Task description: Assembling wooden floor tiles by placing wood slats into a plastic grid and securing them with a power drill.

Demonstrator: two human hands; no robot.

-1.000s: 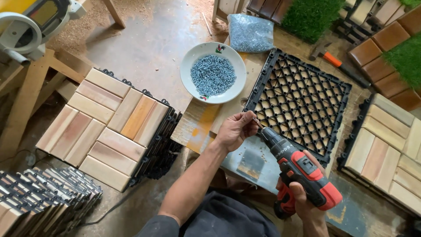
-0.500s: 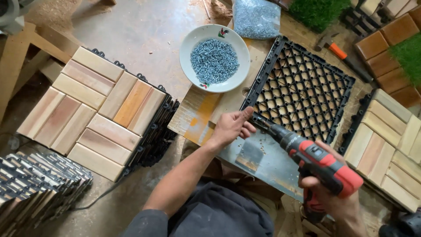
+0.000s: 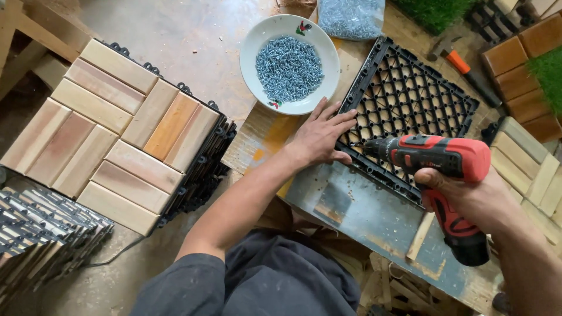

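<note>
My right hand (image 3: 477, 196) grips a red and black cordless drill (image 3: 445, 175) whose tip points left onto the near-left edge of a black plastic grid tile (image 3: 418, 96). The tile lies face down on a worn work board (image 3: 369, 213). My left hand (image 3: 321, 136) rests flat with fingers spread on the tile's left edge, right beside the drill tip. Just beyond that hand stands a white bowl (image 3: 257, 44) filled with silver screws (image 3: 288, 68).
A stack of finished wooden deck tiles (image 3: 117, 123) sits to the left, with a pile of dark tiles (image 3: 41, 234) at the near left. A bag of screws (image 3: 351, 16), an orange-handled hammer (image 3: 462, 64), more wooden tiles (image 3: 527, 169) and artificial grass (image 3: 547, 70) lie beyond and right.
My left hand went from pinching something at the drill tip to lying flat on the tile's edge. The drill has swung level, tip down at the tile.
</note>
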